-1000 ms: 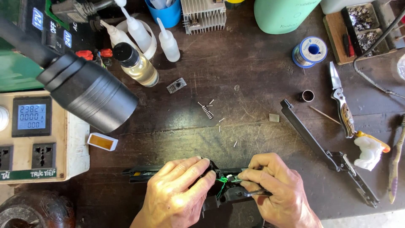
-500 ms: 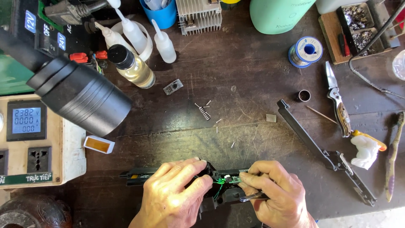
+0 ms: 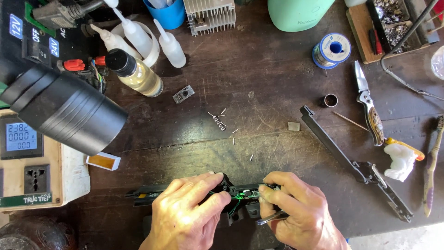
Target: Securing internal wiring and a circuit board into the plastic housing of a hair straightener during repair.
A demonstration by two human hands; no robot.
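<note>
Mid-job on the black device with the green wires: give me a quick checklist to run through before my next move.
1. Left hand steadies the long black device: ok.
2. Right hand holds a metal tool at the device: ok; its tip is hidden.
3. Green wires free of the fingers: cannot tell.
4. Small spring and loose pins lie apart from the hands: ok.
5. Black cover strip set aside on the worktable: ok.
</note>
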